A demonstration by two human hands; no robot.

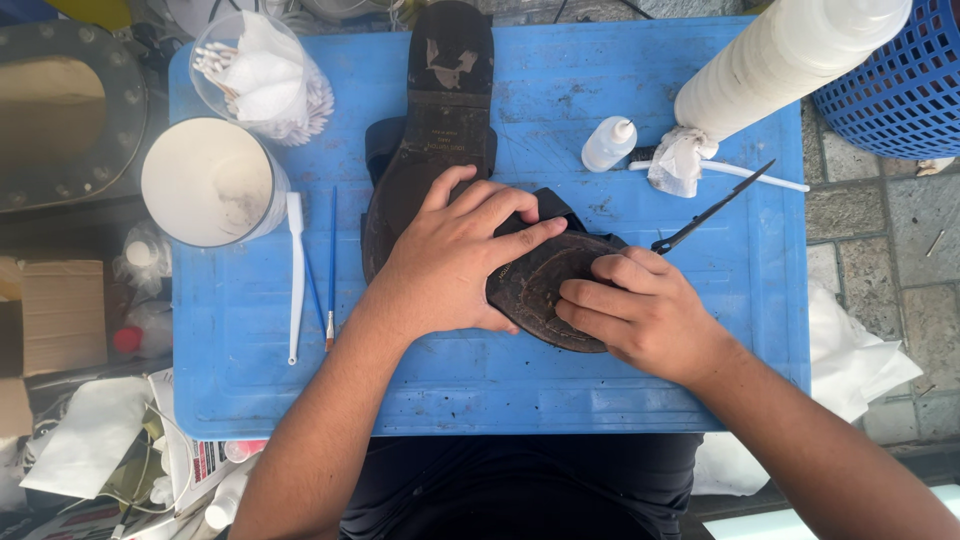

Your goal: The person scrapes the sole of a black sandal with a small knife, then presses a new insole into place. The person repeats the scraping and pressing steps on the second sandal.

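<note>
Two dark shoes lie sole-up on a blue plastic lid (260, 380). My left hand (455, 255) lies flat with fingers spread on the nearer shoe (540, 290), pressing it down. My right hand (640, 310) has its fingers curled on that shoe's worn brown sole and holds a thin black pointed tool (710, 212) that sticks out to the upper right. The other shoe (445, 90) lies farther back, its heel pointing away from me.
A white cup (205, 180), a clear tub of cotton swabs (255, 75), a white toothbrush (295, 275) and a thin brush (331, 270) sit at left. A small white squeeze bottle (607, 145), a tall white stack (780, 60) and a blue basket (895, 90) are at right.
</note>
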